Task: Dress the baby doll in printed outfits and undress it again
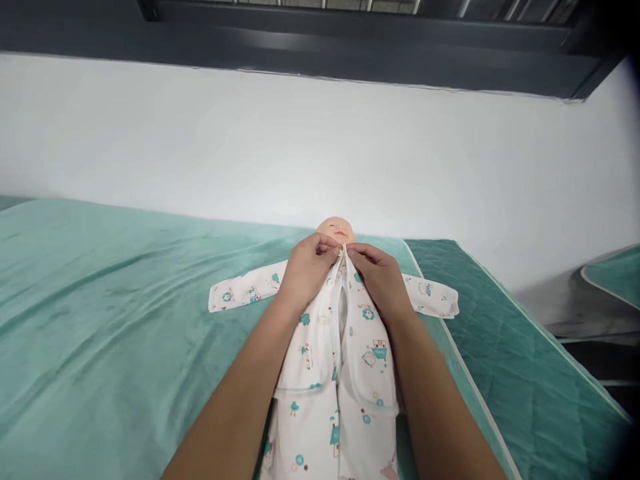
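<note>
A baby doll (337,228) lies face up, dressed in a white printed jacket (367,313) whose sleeves spread out to both sides. Below the jacket show white printed trousers (313,433). At the collar, just under the doll's chin, my left hand (310,263) pinches one front edge of the jacket. My right hand (377,270) pinches the opposite edge close beside it. Round buttons run down the left front edge, and the fronts part below the hands. The top fastening is mostly hidden by my fingertips.
Under the doll spreads a light green sheet (125,320), with a darker quilted mat (520,360) at the right. A white wall (250,147) rises behind. Overhead runs a dark metal bed frame (350,50). Another green padded edge (617,273) shows at far right.
</note>
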Available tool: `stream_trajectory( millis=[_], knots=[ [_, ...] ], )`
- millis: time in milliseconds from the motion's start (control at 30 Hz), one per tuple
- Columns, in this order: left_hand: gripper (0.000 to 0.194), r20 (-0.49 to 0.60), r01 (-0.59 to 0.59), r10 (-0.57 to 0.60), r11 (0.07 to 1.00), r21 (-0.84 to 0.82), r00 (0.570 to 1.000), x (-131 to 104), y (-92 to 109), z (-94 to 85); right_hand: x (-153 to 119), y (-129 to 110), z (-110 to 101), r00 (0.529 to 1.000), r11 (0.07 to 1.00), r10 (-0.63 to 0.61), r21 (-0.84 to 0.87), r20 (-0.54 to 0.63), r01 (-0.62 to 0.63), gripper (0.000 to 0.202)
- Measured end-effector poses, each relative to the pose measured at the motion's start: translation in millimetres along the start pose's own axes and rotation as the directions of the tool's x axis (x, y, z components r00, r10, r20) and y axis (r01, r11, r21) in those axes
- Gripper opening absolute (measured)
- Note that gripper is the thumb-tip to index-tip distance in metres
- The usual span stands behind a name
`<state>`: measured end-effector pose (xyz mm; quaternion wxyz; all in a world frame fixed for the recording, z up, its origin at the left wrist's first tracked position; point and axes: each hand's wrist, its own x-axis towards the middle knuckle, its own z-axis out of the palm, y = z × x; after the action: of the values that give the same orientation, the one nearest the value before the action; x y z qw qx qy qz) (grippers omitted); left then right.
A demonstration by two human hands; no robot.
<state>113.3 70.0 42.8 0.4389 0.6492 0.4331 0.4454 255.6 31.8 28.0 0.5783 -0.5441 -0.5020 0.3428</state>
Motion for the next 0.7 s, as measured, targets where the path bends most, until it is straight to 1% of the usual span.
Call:
stream_trajectory(
  millis=[67, 133, 300, 400, 500, 700],
  knots=[
    [0.013, -0.006, -0.002, 0.002, 1.0, -0.003, 1.0, -0.8, 0.0, -0.1, -1.0, -3.6, -0.2, 1.0, 0.997, -0.005, -0.078, -0.002, 0.005, 0.027],
    [0.014, 0.001, 0.022, -0.022, 0.999, -0.031, 1.0, -1.8, 1.0, 0.0, -2.0, -7.2, -0.4, 1.0, 0.991, 0.005, -0.134, 0.008, -0.003, 0.027],
    [0.017, 0.041, 0.094, -0.089, 0.983, -0.159, 0.995, -2.8, 3.5, 0.8, -2.6, -9.9, -0.5, 0.997, 0.979, 0.059, -0.198, 0.05, -0.048, 0.025],
    [0.023, 0.043, 0.104, -0.098, 0.975, -0.198, 0.994, -2.8, 2.3, 1.2, -2.4, -8.8, -0.5, 0.994, 0.974, 0.076, -0.221, 0.083, -0.056, 0.026],
    [0.028, 0.064, 0.134, -0.121, 0.954, -0.267, 0.991, -3.2, -0.3, 0.7, -2.6, -8.4, -0.9, 0.991, 0.972, 0.067, -0.231, 0.116, -0.039, 0.025],
    [0.03, 0.123, 0.216, -0.182, 0.891, -0.4, 0.976, -3.8, 0.9, -1.5, -2.9, -7.9, 0.1, 0.989, 0.975, 0.008, -0.219, 0.151, 0.025, 0.027]
  ],
)
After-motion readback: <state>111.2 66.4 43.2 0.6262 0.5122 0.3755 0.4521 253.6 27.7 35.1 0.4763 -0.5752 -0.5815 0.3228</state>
